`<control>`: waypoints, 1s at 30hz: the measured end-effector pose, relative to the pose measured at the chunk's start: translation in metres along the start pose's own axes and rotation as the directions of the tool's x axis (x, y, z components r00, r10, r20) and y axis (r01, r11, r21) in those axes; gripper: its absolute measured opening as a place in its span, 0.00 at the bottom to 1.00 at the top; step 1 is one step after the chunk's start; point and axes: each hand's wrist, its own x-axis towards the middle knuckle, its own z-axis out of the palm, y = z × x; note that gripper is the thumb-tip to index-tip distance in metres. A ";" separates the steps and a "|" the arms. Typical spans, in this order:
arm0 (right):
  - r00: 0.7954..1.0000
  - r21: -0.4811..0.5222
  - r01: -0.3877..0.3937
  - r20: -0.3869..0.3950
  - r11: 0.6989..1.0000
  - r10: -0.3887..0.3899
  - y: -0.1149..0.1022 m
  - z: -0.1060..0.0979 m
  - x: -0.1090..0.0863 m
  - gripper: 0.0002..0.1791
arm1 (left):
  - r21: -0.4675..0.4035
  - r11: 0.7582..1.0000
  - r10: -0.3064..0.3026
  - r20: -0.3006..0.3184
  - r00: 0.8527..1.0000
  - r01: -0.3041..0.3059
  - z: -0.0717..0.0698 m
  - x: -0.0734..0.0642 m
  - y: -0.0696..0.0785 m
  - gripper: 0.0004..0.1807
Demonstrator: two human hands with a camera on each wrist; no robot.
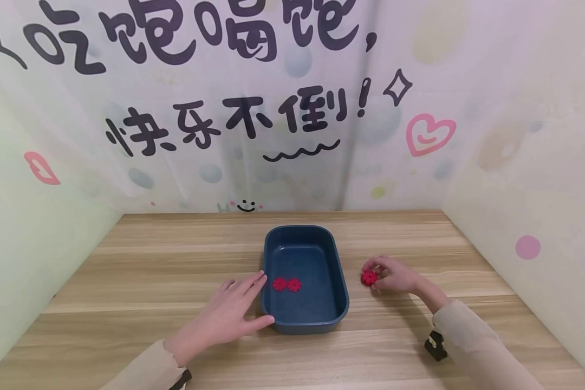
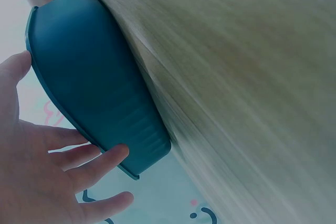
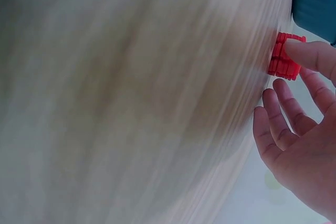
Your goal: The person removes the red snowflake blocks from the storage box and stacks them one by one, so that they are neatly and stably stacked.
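A deep blue rectangular tray stands on the wooden table. Two red notched plastic discs lie side by side on its floor, toward the left. My left hand is at the tray's left side, its straight fingers and thumb right at the rim. In the left wrist view the same hand has its fingers spread along the tray's outer wall. To the right of the tray, my right hand pinches a short stack of red notched discs. The right wrist view shows this stack low over the table, between thumb and forefinger.
The wood-grain table runs back to a printed white curtain with black characters. Pale panels close in the left and right sides. A black strap piece hangs at the right sleeve.
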 end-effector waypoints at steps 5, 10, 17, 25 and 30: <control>1.000 -0.021 0.005 -0.003 1.000 -0.005 0.000 0.000 0.000 0.20 | -0.005 1.000 0.000 0.004 1.000 0.000 0.000 0.000 0.000 0.44; 1.000 -0.036 0.021 -0.006 0.999 -0.022 0.001 0.001 0.001 0.22 | -0.012 1.000 -0.004 0.013 1.000 0.004 0.000 0.000 0.000 0.45; 1.000 -0.043 -0.023 -0.003 0.999 0.023 0.002 0.001 0.001 0.19 | -0.008 1.000 -0.007 0.016 1.000 0.007 0.000 0.001 0.000 0.45; 1.000 -0.047 -0.006 -0.004 0.999 0.006 0.001 0.001 0.001 0.21 | -0.003 1.000 -0.010 0.023 1.000 0.011 0.000 0.001 0.000 0.45; 1.000 0.011 -0.013 0.007 1.000 0.013 -0.001 -0.002 -0.002 0.26 | -0.007 1.000 -0.012 0.024 1.000 0.012 0.000 0.001 0.000 0.45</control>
